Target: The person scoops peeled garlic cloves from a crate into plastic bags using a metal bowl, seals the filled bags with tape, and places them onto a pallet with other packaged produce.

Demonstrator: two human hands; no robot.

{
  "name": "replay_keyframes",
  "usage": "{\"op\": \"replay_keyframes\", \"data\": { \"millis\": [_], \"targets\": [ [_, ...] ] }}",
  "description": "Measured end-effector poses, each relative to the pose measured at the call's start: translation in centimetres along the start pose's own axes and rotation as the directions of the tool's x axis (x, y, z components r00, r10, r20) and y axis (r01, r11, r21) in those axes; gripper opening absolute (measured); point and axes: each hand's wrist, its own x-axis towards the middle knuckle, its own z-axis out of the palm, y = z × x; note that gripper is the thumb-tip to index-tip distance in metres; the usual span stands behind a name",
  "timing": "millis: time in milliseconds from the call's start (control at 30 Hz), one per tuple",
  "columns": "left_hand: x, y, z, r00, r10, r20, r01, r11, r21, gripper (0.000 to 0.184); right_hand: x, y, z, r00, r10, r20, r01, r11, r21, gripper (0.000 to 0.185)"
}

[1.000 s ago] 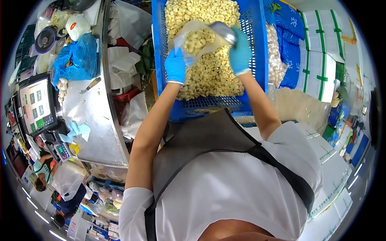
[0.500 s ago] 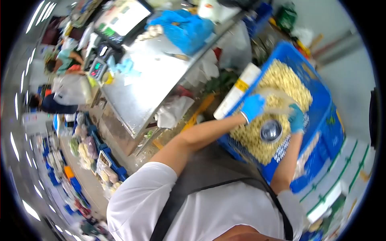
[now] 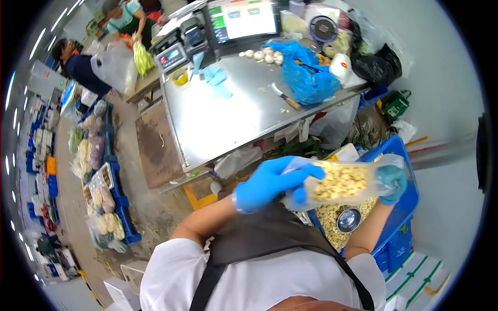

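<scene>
A clear plastic bag (image 3: 340, 182) of pale peeled cloves is stretched between my two gloved hands. My left hand (image 3: 277, 181), in a blue glove, pinches the bag's left end. At the right end my right hand (image 3: 390, 181), in a teal glove, is closed round the gathered plastic. Under the bag stands a blue crate (image 3: 408, 199) of loose cloves (image 3: 332, 220), partly hidden by the bag and my right arm. A round metal scoop or bowl (image 3: 348, 220) lies on the cloves.
A steel table (image 3: 228, 124) ahead holds a knife (image 3: 285, 97), a blue bag (image 3: 311, 78), garlic bulbs (image 3: 267, 55), a scale (image 3: 171, 56) and a screen (image 3: 243, 20). Two people (image 3: 85, 70) are at the upper left. Vegetable crates (image 3: 122, 207) line the left floor.
The view has turned left toward the table. The scoop has gone from my right hand onto the cloves. The bag has been raised above the crate, with both hands now on it.
</scene>
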Motion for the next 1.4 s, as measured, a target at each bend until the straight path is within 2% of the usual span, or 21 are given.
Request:
{"op": "replay_keyframes", "data": {
  "millis": [67,133,233,267,333,400,467,500,600,733,767,833,933,1000,1067,1100,1133,1233,1267,1333,1400],
  "targets": [
    [-5.8,1.7,-4.7,0.988,0.110,-0.112,-0.106,0.993,0.043,0.035,1.9,4.8,12.8,0.991,0.047,0.122,-0.036,0.995,-0.090,0.035],
    [-11.1,1.5,-10.0,0.900,0.334,-0.280,-0.293,0.939,0.179,0.038,4.2,9.5,22.8,0.906,0.298,0.301,-0.244,0.948,-0.205,0.035],
    [-19.9,1.5,-19.1,0.808,0.408,-0.425,-0.342,0.912,0.225,0.035,5.8,18.6,36.4,0.786,0.555,0.273,-0.383,0.783,-0.491,0.033],
    [-22.6,2.4,-20.9,0.734,0.386,-0.559,-0.332,0.922,0.199,0.033,6.0,21.9,40.2,0.762,0.595,0.256,-0.356,0.715,-0.601,0.034],
    [-26.9,2.2,-26.2,0.495,0.457,-0.739,-0.222,0.889,0.401,0.035,6.4,27.9,47.3,0.682,0.663,0.309,-0.337,0.660,-0.672,0.034],
    [-30.5,1.7,-31.8,0.342,0.463,-0.818,-0.090,0.882,0.462,0.037,7.0,34.6,52.7,0.589,0.445,0.674,0.311,0.646,-0.698,0.030],
    [-33.5,0.1,-37.7,0.244,0.423,-0.873,-0.017,0.902,0.432,0.036,7.9,39.6,59.3,0.500,0.794,0.345,-0.329,0.543,-0.772,0.028],
    [-34.6,-1.2,-40.9,0.224,0.377,-0.899,-0.019,0.924,0.383,0.035,8.2,43.0,61.2,0.490,0.791,0.368,-0.313,0.553,-0.772,0.027],
    [-36.0,-6.9,-50.3,0.218,0.276,-0.936,-0.040,0.961,0.274,0.032,9.0,56.3,61.6,0.456,0.805,0.380,-0.389,0.564,-0.728,0.026],
    [-33.5,-15.2,-61.1,0.200,0.140,-0.970,0.081,0.984,0.159,0.028,9.9,70.6,58.8,0.556,0.761,0.335,0.106,0.335,-0.936,0.034],
    [-32.6,-17.4,-63.0,0.182,0.265,-0.947,0.192,0.935,0.299,0.027,10.1,72.1,58.6,0.571,0.750,0.335,0.246,0.233,-0.941,0.035],
    [-31.3,-19.7,-65.5,0.187,0.505,-0.843,0.410,0.740,0.534,0.026,10.6,73.2,58.9,0.651,0.712,0.263,0.285,0.092,-0.954,0.038],
    [-30.0,-19.7,-66.1,-0.042,0.203,-0.978,0.336,0.925,0.177,0.030,11.0,73.0,58.8,0.722,0.644,0.254,0.338,-0.007,-0.941,0.053],
    [-30.4,-19.1,-64.9,-0.019,0.231,-0.973,0.419,0.885,0.202,0.039,10.4,70.6,58.7,0.806,0.474,0.355,0.389,0.028,-0.921,0.060],
    [-31.0,-21.0,-64.2,-0.084,0.279,-0.957,0.360,0.904,0.232,0.055,10.3,66.4,59.1,0.717,0.656,0.236,0.244,0.081,-0.966,0.065],
    [-31.5,-21.4,-63.4,-0.099,0.163,-0.982,0.309,0.943,0.125,0.062,9.3,66.1,57.1,0.717,0.631,0.297,0.307,0.096,-0.947,0.061],
    [-32.2,-20.5,-62.1,-0.071,0.180,-0.981,0.249,0.956,0.158,0.063,8.2,65.3,55.3,0.705,0.604,0.373,0.380,0.123,-0.917,0.058],
    [-33.6,-21.4,-59.0,-0.125,0.116,-0.985,0.230,0.969,0.085,0.062,4.7,60.0,54.2,0.566,0.788,0.242,0.161,0.182,-0.970,0.043],
    [-33.8,-20.5,-57.8,-0.121,0.092,-0.988,0.184,0.981,0.069,0.061,3.6,59.5,53.0,0.545,0.765,0.344,0.242,0.250,-0.938,0.038],
    [-32.8,-20.2,-56.8,-0.184,0.203,-0.962,0.210,0.964,0.163,0.055,2.2,58.5,52.6,0.417,0.864,0.282,0.199,0.216,-0.956,0.032],
    [-31.9,-19.7,-56.1,-0.224,0.263,-0.939,0.243,0.948,0.207,0.054,1.1,58.5,52.6,0.400,0.869,0.291,0.206,0.224,-0.953,0.031]
  ]
}}
